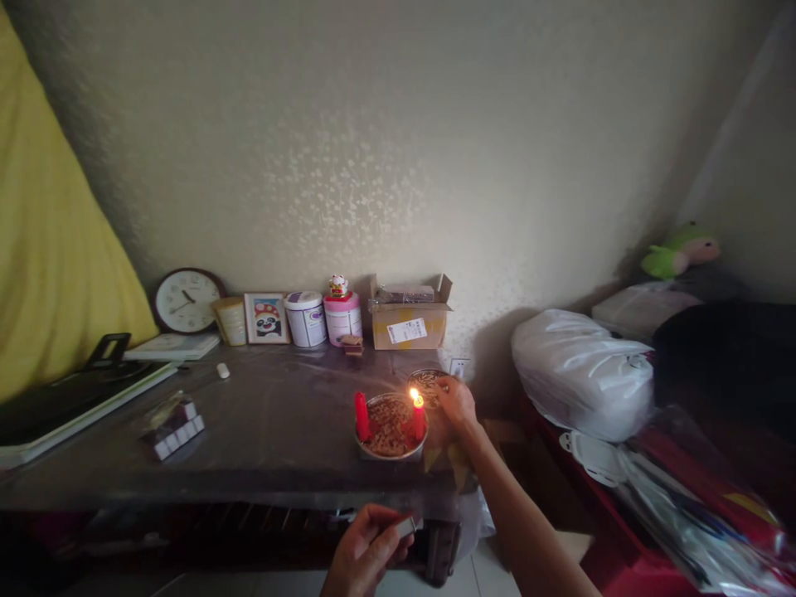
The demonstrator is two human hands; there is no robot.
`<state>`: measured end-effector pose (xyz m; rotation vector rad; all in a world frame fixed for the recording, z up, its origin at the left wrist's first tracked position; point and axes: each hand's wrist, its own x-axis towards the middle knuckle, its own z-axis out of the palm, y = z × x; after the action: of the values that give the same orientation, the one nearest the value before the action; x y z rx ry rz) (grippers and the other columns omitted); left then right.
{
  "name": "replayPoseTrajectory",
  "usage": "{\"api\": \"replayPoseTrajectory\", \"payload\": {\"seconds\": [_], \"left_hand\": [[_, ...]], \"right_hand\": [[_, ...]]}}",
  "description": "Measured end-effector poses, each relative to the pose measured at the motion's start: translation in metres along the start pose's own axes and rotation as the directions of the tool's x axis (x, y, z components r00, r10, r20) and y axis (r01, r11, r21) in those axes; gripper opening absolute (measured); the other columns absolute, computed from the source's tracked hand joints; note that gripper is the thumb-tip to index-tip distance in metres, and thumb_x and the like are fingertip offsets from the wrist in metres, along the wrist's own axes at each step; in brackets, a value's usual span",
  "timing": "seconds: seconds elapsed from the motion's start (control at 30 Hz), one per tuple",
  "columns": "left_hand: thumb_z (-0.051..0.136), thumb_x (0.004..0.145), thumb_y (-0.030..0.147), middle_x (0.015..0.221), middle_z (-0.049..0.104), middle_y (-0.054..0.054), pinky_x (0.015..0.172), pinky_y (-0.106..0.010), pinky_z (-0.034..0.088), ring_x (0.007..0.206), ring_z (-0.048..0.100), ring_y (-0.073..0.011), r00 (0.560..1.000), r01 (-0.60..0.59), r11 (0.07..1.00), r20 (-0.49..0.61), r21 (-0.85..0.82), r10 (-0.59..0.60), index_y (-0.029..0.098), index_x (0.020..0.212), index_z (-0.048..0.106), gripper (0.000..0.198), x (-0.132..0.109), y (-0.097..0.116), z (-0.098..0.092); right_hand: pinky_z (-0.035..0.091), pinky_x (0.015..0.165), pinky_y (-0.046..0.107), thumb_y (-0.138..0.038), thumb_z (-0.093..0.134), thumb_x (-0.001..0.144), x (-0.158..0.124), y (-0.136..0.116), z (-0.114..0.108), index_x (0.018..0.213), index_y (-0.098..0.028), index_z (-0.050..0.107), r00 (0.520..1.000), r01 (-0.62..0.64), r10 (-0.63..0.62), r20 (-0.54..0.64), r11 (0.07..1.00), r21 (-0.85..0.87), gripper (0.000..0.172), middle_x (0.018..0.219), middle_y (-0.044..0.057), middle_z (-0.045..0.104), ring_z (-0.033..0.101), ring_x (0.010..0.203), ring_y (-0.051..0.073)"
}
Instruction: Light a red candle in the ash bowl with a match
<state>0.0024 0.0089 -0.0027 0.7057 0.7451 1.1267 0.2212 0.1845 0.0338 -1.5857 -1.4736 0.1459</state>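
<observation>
A round metal bowl (390,439) of brown grains stands near the table's front edge. It bears an unlit red candle (361,416) at its left and a lit red candle (419,419) at its right. Behind it, a shallow dish (426,381) holds thin light sticks. My right hand (457,401) is at that dish's right side, fingers pinched together; what they hold, if anything, is too small to make out. Below the table edge, my left hand (368,549) grips a small light-coloured box (406,526) between thumb and fingers.
On the dark table (267,414) lie packaged small boxes (179,431) and a white object (223,371). A clock (188,300), picture frame (267,318), tins (306,319) and open carton (410,325) line the wall. White bags (581,369) are at right.
</observation>
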Motion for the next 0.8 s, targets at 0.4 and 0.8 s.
{"api": "replayPoseTrajectory", "payload": {"seconds": [0.4,0.8], "left_hand": [[0.08,0.055,0.042,0.073,0.071,-0.006,0.068,-0.031,0.045,0.071,0.064,-0.0184,1.0,-0.005,0.999,0.025,0.043,0.004,0.016,0.071,0.064,0.034,0.002,-0.014,-0.006],[0.075,0.063,0.039,0.077,0.068,-0.005,0.066,-0.028,0.042,0.073,0.059,-0.0176,0.98,-0.187,0.947,0.116,0.26,0.161,0.018,0.081,0.059,0.031,-0.001,-0.012,-0.002]], "right_hand": [[0.042,0.055,0.024,-0.038,0.05,0.086,-0.114,-0.039,-0.075,0.07,-0.022,0.062,0.978,0.137,-0.146,0.15,0.988,0.07,0.026,0.063,-0.001,0.06,0.055,0.057,0.015],[0.053,0.078,0.029,-0.044,0.051,0.086,-0.185,-0.058,-0.063,0.089,-0.026,0.063,0.849,0.13,-0.277,0.45,0.935,0.329,0.022,0.092,0.006,0.065,0.064,0.085,0.021]]}}
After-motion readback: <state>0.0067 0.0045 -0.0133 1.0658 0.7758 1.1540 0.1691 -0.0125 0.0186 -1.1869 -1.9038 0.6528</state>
